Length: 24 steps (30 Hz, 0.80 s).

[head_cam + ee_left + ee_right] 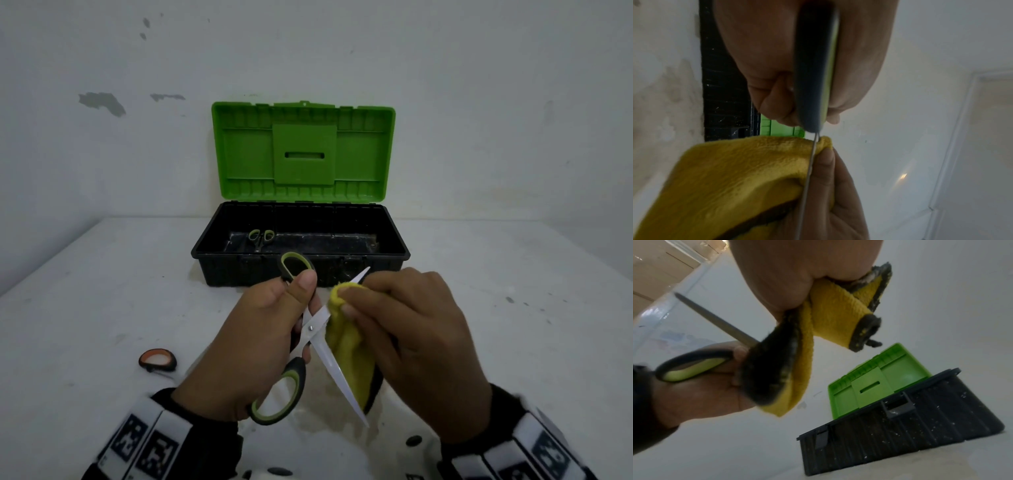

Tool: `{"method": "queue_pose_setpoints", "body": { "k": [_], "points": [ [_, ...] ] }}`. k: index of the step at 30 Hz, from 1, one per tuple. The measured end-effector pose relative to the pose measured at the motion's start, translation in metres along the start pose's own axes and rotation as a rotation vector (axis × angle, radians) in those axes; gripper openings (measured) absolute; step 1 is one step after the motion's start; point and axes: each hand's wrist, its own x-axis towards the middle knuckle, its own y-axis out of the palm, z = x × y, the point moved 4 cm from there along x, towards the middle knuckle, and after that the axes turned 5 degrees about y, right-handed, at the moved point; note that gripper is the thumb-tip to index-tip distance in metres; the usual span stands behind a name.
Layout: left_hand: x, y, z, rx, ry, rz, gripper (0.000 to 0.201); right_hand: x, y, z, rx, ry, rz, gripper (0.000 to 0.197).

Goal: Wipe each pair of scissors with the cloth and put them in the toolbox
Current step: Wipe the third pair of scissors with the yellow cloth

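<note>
Gripping the green-and-black scissors (310,330) near the pivot, your left hand (255,346) curls its fingers round the handles — the blades stand spread wide apart. Your right hand (414,342) pinches the yellow cloth (346,346) over the upper blade, thumb and fingers folded round it. Both hands hover above the white table (102,291), just in front of the toolbox (376,270), whose green lid (303,152) stands raised. Inside the black base, toward its left end, lies a smaller pair of scissors (261,237). An orange-and-black loop (157,359) — what it is, you cannot tell — sits on the table to your left.
</note>
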Motion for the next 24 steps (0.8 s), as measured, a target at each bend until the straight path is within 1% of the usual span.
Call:
{"method": "queue_pose_setpoints", "body": {
  "k": [2, 5, 9, 11, 12, 14, 16, 18, 19, 21, 24],
  "points": [
    [0.000, -0.001, 0.003, 0.012, -0.013, -0.010, 0.051, 0.005, -0.002, -0.010, 0.004, 0.044, -0.034, 0.019],
    [0.000, 0.000, 0.005, 0.027, -0.028, -0.013, 0.045, 0.012, -0.004, -0.025, 0.022, 0.157, -0.055, 0.016],
    [0.000, -0.001, 0.007, 0.049, -0.038, -0.022, 0.045, 0.021, -0.013, -0.046, 0.029, 0.277, -0.008, 0.014],
    [0.000, -0.003, 0.009, 0.093, -0.035, -0.040, 0.050, 0.026, -0.023, -0.051, 0.038, 0.341, 0.016, 0.011],
    [0.001, -0.004, 0.010, 0.123, -0.028, -0.051, 0.053, 0.028, -0.028, -0.050, 0.042, 0.350, 0.033, 0.010],
    [0.002, -0.004, 0.010, 0.171, -0.005, -0.063, 0.054, 0.032, -0.031, -0.039, 0.039, 0.290, 0.091, 0.012],
    [0.002, 0.000, 0.009, 0.191, 0.023, -0.062, 0.052, 0.032, -0.024, -0.021, 0.025, 0.167, 0.181, 0.016],
    [0.003, 0.004, 0.007, 0.211, 0.065, -0.061, 0.051, 0.027, -0.009, -0.007, -0.051, 0.052, 0.266, 0.021],
    [0.002, 0.005, 0.005, 0.227, 0.092, -0.067, 0.052, 0.026, -0.003, -0.004, -0.092, 0.023, 0.287, 0.024],
    [0.000, 0.004, 0.003, 0.231, 0.121, -0.084, 0.052, 0.025, 0.000, -0.009, -0.134, 0.022, 0.277, 0.028],
    [-0.001, 0.004, 0.002, 0.223, 0.122, -0.079, 0.050, 0.030, -0.006, -0.028, -0.123, 0.110, 0.213, 0.029]
  ]
}}
